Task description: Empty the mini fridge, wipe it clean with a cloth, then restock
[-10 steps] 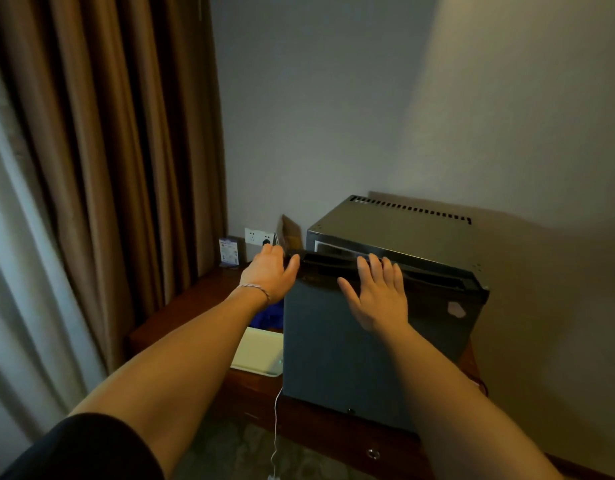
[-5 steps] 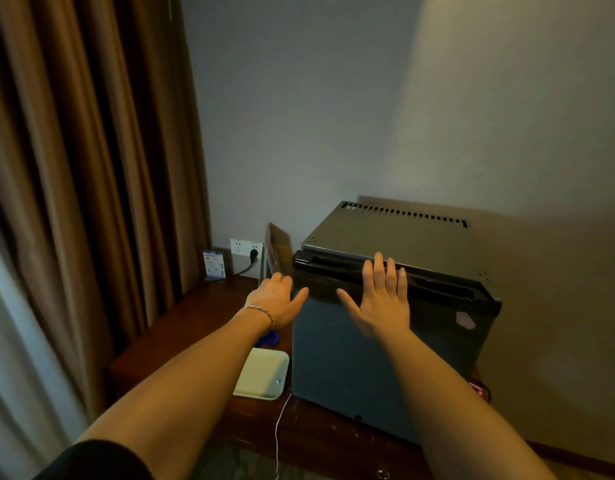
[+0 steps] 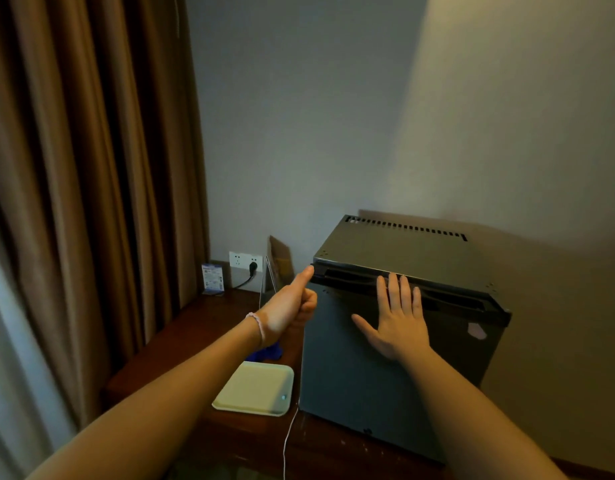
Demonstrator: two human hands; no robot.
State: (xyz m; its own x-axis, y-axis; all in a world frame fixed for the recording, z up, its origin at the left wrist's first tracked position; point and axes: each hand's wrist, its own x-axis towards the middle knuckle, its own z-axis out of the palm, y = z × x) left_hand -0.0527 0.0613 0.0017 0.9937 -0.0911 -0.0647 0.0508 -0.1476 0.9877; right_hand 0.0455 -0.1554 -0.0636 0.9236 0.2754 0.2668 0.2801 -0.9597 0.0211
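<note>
tray (image 3: 254, 389): pale, on the wooden desk (image 3: 195, 327), just left of the fridge.
mini fridge (image 3: 396, 341): door closed, on the desk's right part.
right hand (image 3: 398, 322): flat, fingers straight, against the door below the handle recess (image 3: 448, 299).
left hand (image 3: 288, 306): fingers curled, holding nothing, thumb at the door's top left corner.
wall socket (image 3: 245, 261): far left, plug in.

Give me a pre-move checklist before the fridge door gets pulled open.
1. Door of mini fridge shut: ok.
2. Right hand flat on the door, fingertips at the handle recess: ok.
3. Left hand gripping the door: not ok, thumb only touches the top corner.
4. Cream tray free to take items: ok.
5. Cleaning cloth ready: cannot tell, only something blue behind the wrist.
6. Power cord unplugged: not ok.
</note>
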